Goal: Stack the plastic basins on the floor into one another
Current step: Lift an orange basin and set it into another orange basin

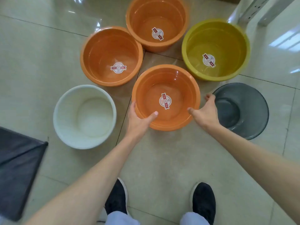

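both hands are on the near orange basin (165, 88). left hand (138, 120) has its thumb hooked inside the rim with fingers wrapped round the outside wall, so that grip is clamped on it. right hand (204, 111) does the same from the other side, thumb tip over the rim, fingers curled round the outer wall. can't tell if the basin is off the floor (154, 159) yet or just held.

from the grip outward: white basin (68, 127) sits just left of the left hand, grey basin (253, 114) just right of the right hand, almost touching its fingers. straight ahead, past the held one, are two more orange basins, left one (103, 51) and far one (146, 17), touching or nearly. yellow basin (204, 39) is ahead and to the right.

nothing is nested yet, all six sit open side up. my guess is the held one goes forward-left into the left orange one, closest match and nearest the left hand. round basins, so no axis to line up, just keep it level coming down.
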